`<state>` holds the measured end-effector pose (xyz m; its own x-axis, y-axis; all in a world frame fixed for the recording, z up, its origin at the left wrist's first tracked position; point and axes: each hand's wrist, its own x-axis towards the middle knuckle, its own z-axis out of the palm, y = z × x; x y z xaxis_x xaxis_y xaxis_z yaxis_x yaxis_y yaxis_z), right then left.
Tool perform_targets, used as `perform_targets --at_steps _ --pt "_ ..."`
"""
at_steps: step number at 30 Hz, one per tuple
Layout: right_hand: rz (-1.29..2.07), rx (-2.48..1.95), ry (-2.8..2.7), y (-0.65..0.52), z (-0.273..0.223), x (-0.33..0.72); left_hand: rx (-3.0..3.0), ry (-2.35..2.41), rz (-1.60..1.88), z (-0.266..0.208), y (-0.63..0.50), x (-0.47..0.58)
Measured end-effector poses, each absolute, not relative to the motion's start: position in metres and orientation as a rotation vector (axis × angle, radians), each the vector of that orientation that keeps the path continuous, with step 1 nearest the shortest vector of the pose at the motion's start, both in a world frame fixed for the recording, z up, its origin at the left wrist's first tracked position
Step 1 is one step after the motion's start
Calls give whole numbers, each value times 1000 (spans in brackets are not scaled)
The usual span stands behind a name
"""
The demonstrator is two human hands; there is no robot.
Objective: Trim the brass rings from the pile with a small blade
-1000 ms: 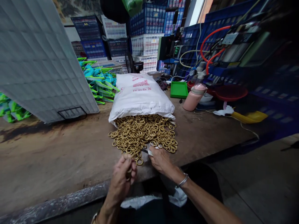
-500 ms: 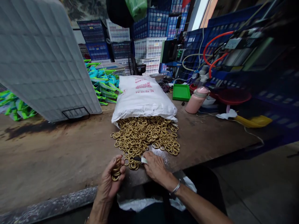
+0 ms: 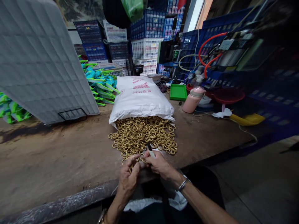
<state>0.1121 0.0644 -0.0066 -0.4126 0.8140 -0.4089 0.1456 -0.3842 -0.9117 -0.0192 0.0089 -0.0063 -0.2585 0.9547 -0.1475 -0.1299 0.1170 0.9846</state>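
My left hand (image 3: 129, 175) is closed around several gold-coloured rings (image 3: 131, 168), mostly hidden by the fingers. Close beside it, my right hand (image 3: 160, 163) grips a small knife-like tool (image 3: 151, 151) with a pale handle and a dark end pointing up and away. The fingertips of both hands meet near a single ring (image 3: 142, 158); which hand has hold of it I cannot tell. Just beyond lies a heap of the same rings (image 3: 142, 133), spilling from the mouth of a white woven sack (image 3: 142, 101) with red print.
A large pale ribbed panel (image 3: 46, 62) stands on the left, with green and blue plastic pieces (image 3: 100, 81) behind it. To the right are a green tray (image 3: 178, 92), a pink bottle (image 3: 193, 99) and a yellow scoop-like thing (image 3: 249, 119). Stacked crates (image 3: 147, 48) fill the back.
My left hand has moved right and turned over its rings, meeting my right hand. The tool in my right hand has swung from pointing left to pointing up and away.
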Motion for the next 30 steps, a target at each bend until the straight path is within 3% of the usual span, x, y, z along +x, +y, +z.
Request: perform_targets --at_steps 8,17,30 --pt "2057 -1232 -1193 56 2 114 1305 1374 1309 -4 10 -19" --pt "1439 -1227 -1716 57 -16 115 1312 1386 1248 3 9 -15" --pt "1335 -1234 -1744 56 -23 121 762 1119 1068 -16 4 -8"
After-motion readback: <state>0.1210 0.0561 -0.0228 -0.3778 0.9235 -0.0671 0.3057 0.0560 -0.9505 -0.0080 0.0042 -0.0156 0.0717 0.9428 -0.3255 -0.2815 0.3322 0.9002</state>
